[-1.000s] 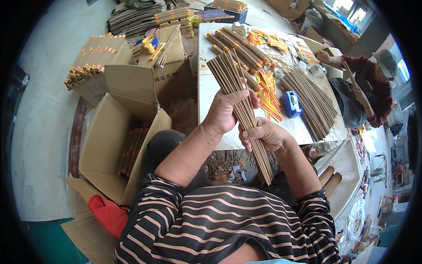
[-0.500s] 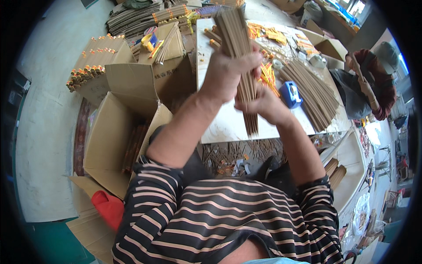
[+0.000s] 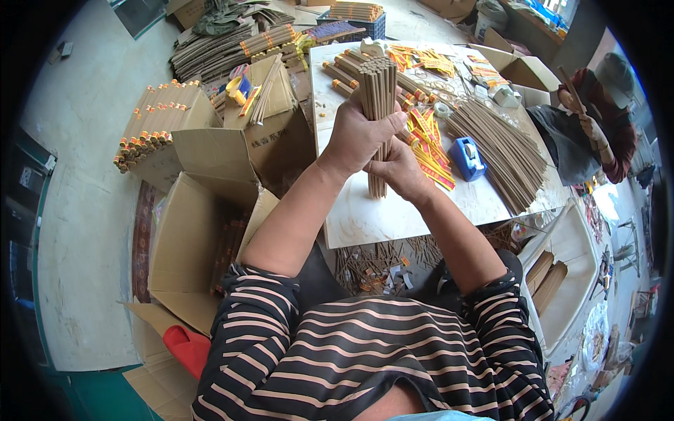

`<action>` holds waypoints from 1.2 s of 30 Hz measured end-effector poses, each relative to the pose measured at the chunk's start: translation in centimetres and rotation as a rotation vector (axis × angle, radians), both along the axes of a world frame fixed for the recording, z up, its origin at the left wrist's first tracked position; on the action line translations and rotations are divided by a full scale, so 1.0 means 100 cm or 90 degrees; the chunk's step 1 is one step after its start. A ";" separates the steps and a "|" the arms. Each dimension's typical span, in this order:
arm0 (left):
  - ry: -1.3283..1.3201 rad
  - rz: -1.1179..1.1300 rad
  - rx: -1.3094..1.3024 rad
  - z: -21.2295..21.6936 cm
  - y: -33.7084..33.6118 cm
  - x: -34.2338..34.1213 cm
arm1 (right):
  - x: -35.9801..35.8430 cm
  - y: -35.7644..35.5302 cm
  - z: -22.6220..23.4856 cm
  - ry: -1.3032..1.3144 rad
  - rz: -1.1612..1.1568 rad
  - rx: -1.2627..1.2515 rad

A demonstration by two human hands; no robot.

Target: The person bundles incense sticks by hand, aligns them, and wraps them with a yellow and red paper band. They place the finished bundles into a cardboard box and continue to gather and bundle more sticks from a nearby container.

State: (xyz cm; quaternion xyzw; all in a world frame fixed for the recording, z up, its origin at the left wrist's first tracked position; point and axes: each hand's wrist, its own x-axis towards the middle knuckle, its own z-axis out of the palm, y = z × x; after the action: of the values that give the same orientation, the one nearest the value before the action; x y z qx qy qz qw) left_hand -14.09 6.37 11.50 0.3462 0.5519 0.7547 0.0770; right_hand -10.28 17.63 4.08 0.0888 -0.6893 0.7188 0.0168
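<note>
Both hands are wrapped round an upright bundle of brown incense sticks (image 3: 379,84) held above the white table (image 3: 361,223). My left hand (image 3: 354,137) grips its middle from the left, thumb across the front. Lower down, my right hand (image 3: 401,170) closes round it from the right. The bundle's top ends sit nearly level; its lower end points down toward the tabletop. To the right of my hands lie red and yellow paper labels (image 3: 430,158), a blue tape dispenser (image 3: 468,158) and a wide spread of loose incense sticks (image 3: 502,154). Several banded bundles (image 3: 344,70) rest behind the left hand.
An open cardboard box (image 3: 179,231) stands at my left, with dark bundles inside. Beyond it is a stack of orange-banded bundles (image 3: 165,116). Another person (image 3: 593,130) sits at the right holding sticks. Broken sticks and scraps litter the floor (image 3: 375,263) below the table edge.
The bundle was higher, tilted and fanned out at its top; now it stands upright and more compact. Both hands keep their grip and are closer together. The whole view has shifted slightly.
</note>
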 end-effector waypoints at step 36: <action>-0.053 -0.114 0.049 -0.023 -0.017 -0.012 | 0.036 -0.003 0.108 0.592 -0.394 0.704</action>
State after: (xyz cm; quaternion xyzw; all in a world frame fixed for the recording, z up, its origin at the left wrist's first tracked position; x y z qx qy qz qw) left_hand -15.27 4.65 9.23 0.3651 0.4858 0.7791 0.1539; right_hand -6.72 17.28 14.89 0.1798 -0.8628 0.1231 0.4561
